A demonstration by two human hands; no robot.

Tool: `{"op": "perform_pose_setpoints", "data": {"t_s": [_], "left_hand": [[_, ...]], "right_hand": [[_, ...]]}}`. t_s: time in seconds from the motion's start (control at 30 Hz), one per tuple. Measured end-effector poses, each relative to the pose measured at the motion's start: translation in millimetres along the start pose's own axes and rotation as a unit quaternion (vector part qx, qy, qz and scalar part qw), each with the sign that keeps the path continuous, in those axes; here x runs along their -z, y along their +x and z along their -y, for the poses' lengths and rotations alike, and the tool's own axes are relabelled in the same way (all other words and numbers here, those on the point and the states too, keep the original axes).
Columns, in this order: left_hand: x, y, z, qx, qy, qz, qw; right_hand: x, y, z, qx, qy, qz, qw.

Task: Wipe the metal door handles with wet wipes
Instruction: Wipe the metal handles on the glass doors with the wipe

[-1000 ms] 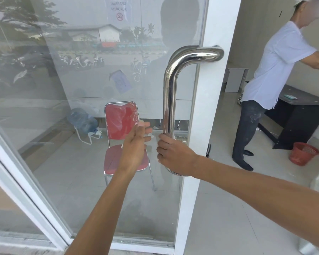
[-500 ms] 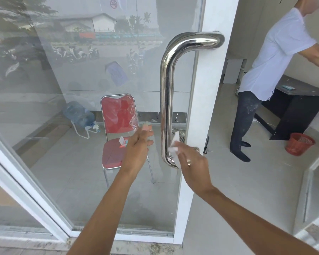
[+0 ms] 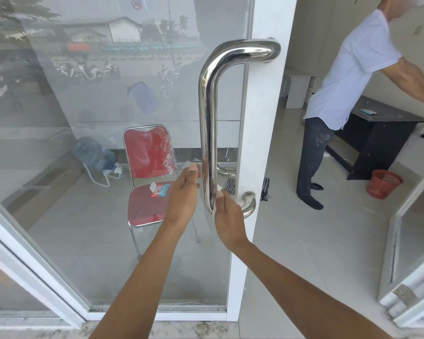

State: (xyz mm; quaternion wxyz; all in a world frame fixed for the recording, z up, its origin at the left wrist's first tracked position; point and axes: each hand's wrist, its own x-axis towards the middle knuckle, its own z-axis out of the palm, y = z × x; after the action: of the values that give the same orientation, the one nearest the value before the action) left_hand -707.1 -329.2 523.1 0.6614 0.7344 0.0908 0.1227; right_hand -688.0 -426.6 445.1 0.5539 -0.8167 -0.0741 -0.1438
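A shiny steel pull handle [image 3: 208, 113] runs vertically down the white-framed glass door [image 3: 262, 133]. My right hand [image 3: 228, 216] is at the handle's lower bend, pressing a white wet wipe [image 3: 218, 189] against the bar with its fingers. My left hand [image 3: 184, 196] is just left of the bar with fingers stretched out flat near the glass, holding nothing that I can see. A second handle's lower end [image 3: 227, 171] shows through the glass on the far side.
Behind the glass stand a red chair [image 3: 149, 177] with a wipes packet [image 3: 160, 189] on its seat and a water jug [image 3: 93, 155]. A person in a white shirt [image 3: 348, 77] stands inside the open doorway by a black desk [image 3: 382, 128] and a red basket [image 3: 383, 183].
My right hand let go of its fist grip on the bar's lower part and now holds the wipe against the bottom bend. The view shifted up slightly; my left hand stayed beside the handle.
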Motion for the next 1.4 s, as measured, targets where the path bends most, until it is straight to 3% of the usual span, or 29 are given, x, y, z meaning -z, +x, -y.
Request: {"op": "perform_pose_setpoints", "data": {"t_s": [0.07, 0.17, 0.23, 0.33, 0.4, 0.53, 0.63, 0.77, 1.03, 1.17, 1.4], "left_hand": [[-6.0, 2.5, 5.8, 0.003, -0.005, 0.013, 1.0], [-15.3, 3.9, 15.4, 0.012, -0.019, 0.028, 0.999], [-18.3, 5.5, 22.2, 0.021, -0.006, 0.039, 0.999], [-19.0, 3.2, 22.4, 0.034, -0.011, 0.033, 0.999], [-19.0, 3.2, 22.6, 0.038, -0.033, 0.021, 0.999], [-20.9, 3.8, 27.0, 0.037, -0.046, 0.029, 0.998], [-22.4, 3.5, 32.1, 0.035, -0.059, 0.047, 0.996], [-22.0, 3.4, 41.8, 0.076, -0.08, 0.048, 0.993], [-24.3, -4.8, 44.5, 0.091, -0.095, 0.057, 0.99], [-21.5, -3.7, 47.1, 0.088, -0.071, 0.071, 0.991], [-19.6, -6.4, 46.6, 0.071, -0.047, 0.084, 0.993]], "right_hand": [[4.8, -11.2, -23.9, 0.109, -0.177, 0.026, 0.978], [15.4, -10.8, -58.4, 0.208, -0.365, 0.036, 0.907], [22.8, -7.8, -56.6, 0.205, -0.375, 0.048, 0.903], [21.4, -6.1, -25.7, 0.119, -0.253, 0.049, 0.959], [9.2, -3.8, -10.2, 0.114, -0.179, 0.031, 0.977], [-12.7, -9.2, -13.2, 0.079, -0.171, 0.035, 0.981], [-15.0, -12.6, -39.9, 0.133, -0.331, 0.013, 0.934], [16.1, -10.0, -71.8, 0.227, -0.433, 0.024, 0.872], [75.7, 14.4, -91.3, 0.272, -0.482, 0.0, 0.833], [82.1, 27.0, -92.6, 0.226, -0.469, -0.009, 0.854], [59.9, -7.6, -95.9, 0.148, -0.278, -0.007, 0.949]]}}
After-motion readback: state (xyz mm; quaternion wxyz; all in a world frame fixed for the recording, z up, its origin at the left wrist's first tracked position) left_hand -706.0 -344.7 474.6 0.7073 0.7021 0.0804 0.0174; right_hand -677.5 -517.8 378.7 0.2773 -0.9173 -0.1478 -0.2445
